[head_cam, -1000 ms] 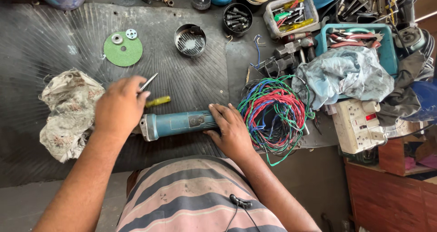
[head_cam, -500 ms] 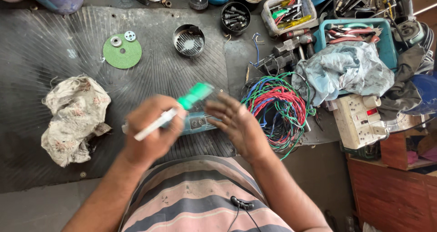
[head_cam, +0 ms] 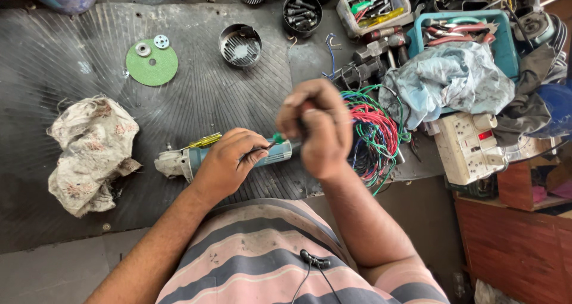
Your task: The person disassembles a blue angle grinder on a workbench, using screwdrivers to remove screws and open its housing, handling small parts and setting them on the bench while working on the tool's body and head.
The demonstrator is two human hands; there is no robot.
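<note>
A blue-grey angle grinder (head_cam: 192, 160) lies on the dark rubber mat (head_cam: 71, 53) just in front of me. My left hand (head_cam: 229, 164) lies over its body, gripping it, and its fingertips touch a thin metal shaft. My right hand (head_cam: 316, 128) is raised above the grinder's tail and closed on a green-handled screwdriver (head_cam: 277, 139). The screwdriver's shaft slants down-left to my left fingers. Its tip is hidden under them. A small yellow screwdriver (head_cam: 202, 141) rests on the mat beside the grinder's head.
A crumpled rag (head_cam: 89, 152) lies at the left. A green disc (head_cam: 152, 62) and a round metal guard (head_cam: 240, 43) sit farther back. At the right are a tangle of coloured wires (head_cam: 378, 134), a white power strip (head_cam: 471, 146), a blue cloth (head_cam: 447, 80) and tool trays (head_cam: 503, 47).
The green-handled screwdriver passed from my left hand to my right, which rose off the grinder. My left hand came back down onto the grinder's body.
</note>
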